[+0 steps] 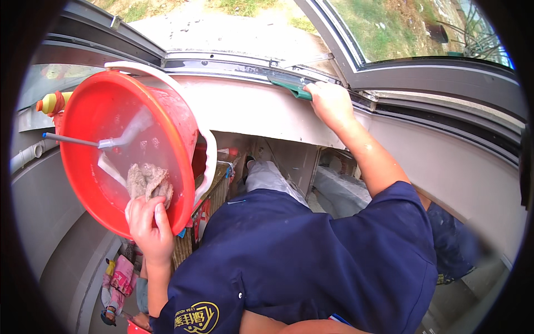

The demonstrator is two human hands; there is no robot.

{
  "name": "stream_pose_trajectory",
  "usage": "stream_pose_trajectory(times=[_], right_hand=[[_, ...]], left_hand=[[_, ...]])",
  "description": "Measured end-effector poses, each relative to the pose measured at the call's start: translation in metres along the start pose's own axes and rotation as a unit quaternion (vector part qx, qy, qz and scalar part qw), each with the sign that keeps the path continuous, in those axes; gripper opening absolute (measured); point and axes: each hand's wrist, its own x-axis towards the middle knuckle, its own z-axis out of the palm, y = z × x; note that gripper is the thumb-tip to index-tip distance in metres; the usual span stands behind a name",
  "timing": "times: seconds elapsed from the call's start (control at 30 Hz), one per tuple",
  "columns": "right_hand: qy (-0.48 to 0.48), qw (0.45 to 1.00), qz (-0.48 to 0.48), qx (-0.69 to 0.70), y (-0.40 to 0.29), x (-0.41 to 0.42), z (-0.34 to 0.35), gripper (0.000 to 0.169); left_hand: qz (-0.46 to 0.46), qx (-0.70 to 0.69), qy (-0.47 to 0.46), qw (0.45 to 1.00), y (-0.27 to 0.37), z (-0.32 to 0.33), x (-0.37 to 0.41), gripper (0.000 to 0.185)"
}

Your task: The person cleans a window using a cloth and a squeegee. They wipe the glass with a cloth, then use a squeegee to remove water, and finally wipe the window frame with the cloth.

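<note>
My left hand [148, 223] grips a wet grey-beige cloth [146, 181] at the near rim of a red plastic bucket [89, 200]. Cloudy water with a few bubbles fills part of the bucket. A long-handled tool with a grey shaft [75, 139] leans in it, its pale head under the water. Beside the cloth a flat white piece [110, 167] lies partly submerged. My right hand [329, 104] is closed on a green plastic hand tool [294, 89]. The tool's far end is at the metal window track [246, 71]; whether it touches cannot be made out.
An outward-opened window sash [425, 79] stands at the right. Below the track runs a white sill [250, 106]. The bucket's white handle [206, 167] hangs at its right side. A yellow roll-like object [54, 102] sits left of the bucket. Another person [110, 300] is at the lower left.
</note>
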Motion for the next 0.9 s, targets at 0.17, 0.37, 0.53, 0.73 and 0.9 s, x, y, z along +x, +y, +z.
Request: stream_pose_trajectory(times=[0.17, 0.37, 0.53, 0.73, 0.9], right_hand=[[0.095, 0.993, 0.012, -0.068, -0.013, -0.013, 0.023, 0.003], [-0.002, 0.997, 0.073, -0.036, 0.008, -0.021, -0.008, 0.005], [0.062, 0.993, 0.071, -0.067, 0.047, -0.063, 0.009, 0.012], [0.007, 0.99, 0.12, -0.069, 0.048, -0.074, -0.001, 0.012], [0.091, 0.99, 0.074, -0.073, 0.076, -0.089, 0.007, 0.019]], left_hand=[[0.014, 0.001, 0.016, 1.0, 0.005, 0.002, 0.002, 0.008], [-0.001, -0.017, 0.005, 1.0, -0.001, 0.001, -0.005, 0.009], [-0.001, -0.015, -0.002, 1.0, 0.003, 0.003, -0.001, 0.01], [-0.002, -0.02, 0.007, 1.0, -0.003, 0.001, -0.007, 0.011], [0.001, -0.015, 0.012, 1.0, 0.001, 0.003, -0.005, 0.011]])
